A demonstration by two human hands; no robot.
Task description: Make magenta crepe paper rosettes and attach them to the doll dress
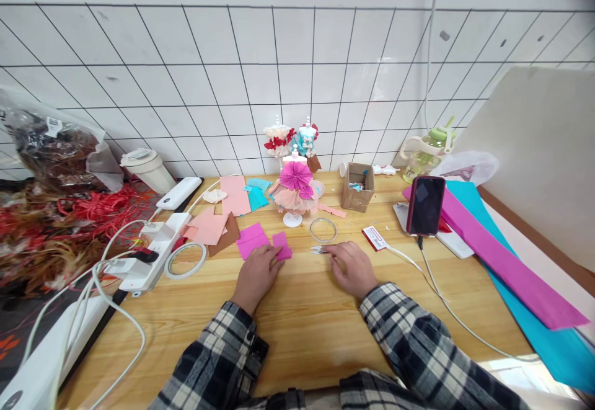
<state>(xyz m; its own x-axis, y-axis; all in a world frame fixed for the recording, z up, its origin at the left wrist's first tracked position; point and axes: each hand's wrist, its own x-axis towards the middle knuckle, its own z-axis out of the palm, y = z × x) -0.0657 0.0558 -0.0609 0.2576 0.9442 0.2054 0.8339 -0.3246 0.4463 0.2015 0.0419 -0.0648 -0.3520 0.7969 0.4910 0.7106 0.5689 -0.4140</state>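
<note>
My left hand rests on the table with its fingers curled together, the fingertips at the lower edge of a small magenta paper piece. A larger creased magenta sheet lies just beyond it. Near the table's middle, my right hand has its fingers closed round the handle end of small scissors; their metal tips point left and the handle is mostly hidden. Behind both hands stands a white mini dress form in a peach ruffled skirt, with a pleated magenta paper fan on its front.
Two more dressed forms stand by the wall. Nearby are a tape ring, a white tape roll, a cardboard box and peach paper. A power strip with cables lies left; a phone stands right.
</note>
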